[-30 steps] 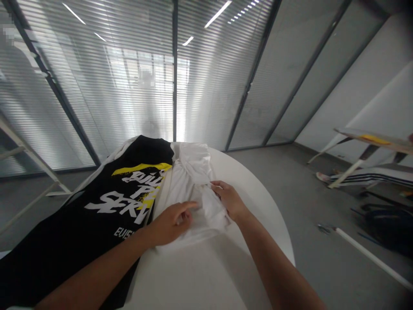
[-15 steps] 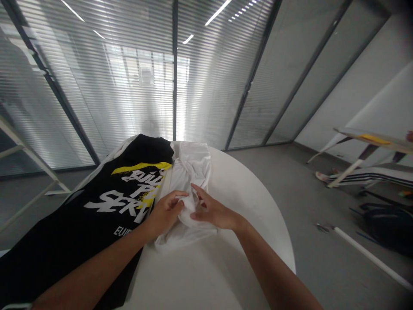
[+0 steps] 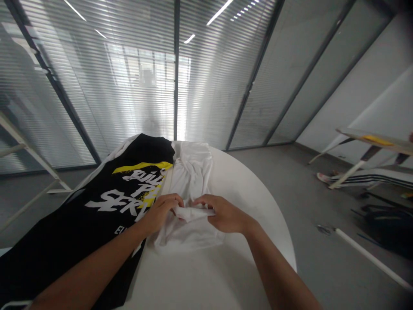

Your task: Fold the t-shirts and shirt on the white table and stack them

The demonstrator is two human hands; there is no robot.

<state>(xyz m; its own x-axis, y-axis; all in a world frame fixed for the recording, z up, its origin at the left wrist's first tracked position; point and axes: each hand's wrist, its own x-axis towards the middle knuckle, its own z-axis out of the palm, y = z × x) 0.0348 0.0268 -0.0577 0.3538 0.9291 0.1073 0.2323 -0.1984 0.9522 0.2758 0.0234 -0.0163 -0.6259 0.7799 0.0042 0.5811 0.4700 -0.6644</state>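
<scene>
White cloth lies on the right part of the white, smooth, rounded surface, and both hands are busy at its near half. At the far left there is a pale frame of straight, thin bars. Behind everything stands a partition with fine horizontal slats and dark posts. Next comes a black garment, spread long and almost flat; its fabric looks matt, and it carries a yellow band and white letters with rough, brush-like edges. Over its right edge reaches the left hand, whose fingers are bent and nearly closed, pinching the cloth. Between the hands, the cloth makes a narrow folded strip; farther away it is thin, soft and full of wrinkles, and nearer it lies flatter. The right hand has its fingers curved towards the thumb, with only a small opening, and this opening holds the other end of the strip. To the right, a straight white pole rests on the grey floor. Beyond it one sees white trousers with dark stripes, below a table with slanted legs.
</scene>
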